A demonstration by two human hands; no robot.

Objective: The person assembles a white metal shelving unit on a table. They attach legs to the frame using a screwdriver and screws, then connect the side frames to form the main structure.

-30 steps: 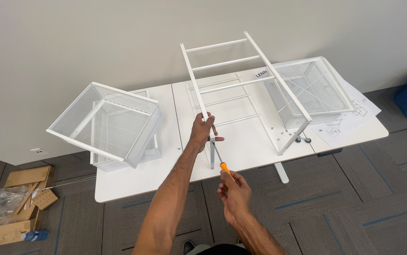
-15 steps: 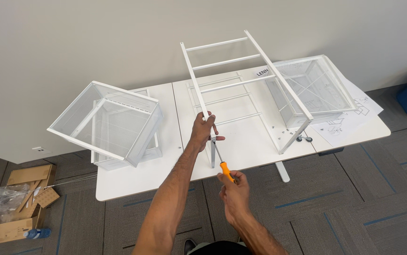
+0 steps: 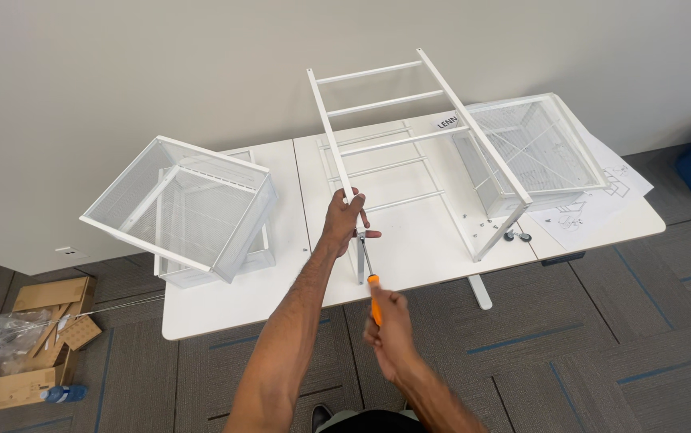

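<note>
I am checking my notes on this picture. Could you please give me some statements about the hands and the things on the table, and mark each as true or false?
1. The left hand grips the white metal frame. True.
2. The right hand holds a hammer. False: an orange-handled screwdriver.
3. Both mesh baskets sit on the floor. False: the left basket and right basket are on the white table.
4. Paper sheets lie at the table's right end. True.

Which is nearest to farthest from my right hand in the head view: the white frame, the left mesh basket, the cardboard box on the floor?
1. White frame: just above the right hand, on the table.
2. Left mesh basket: up and to the left, on the table.
3. Cardboard box: far left, on the floor.
</note>
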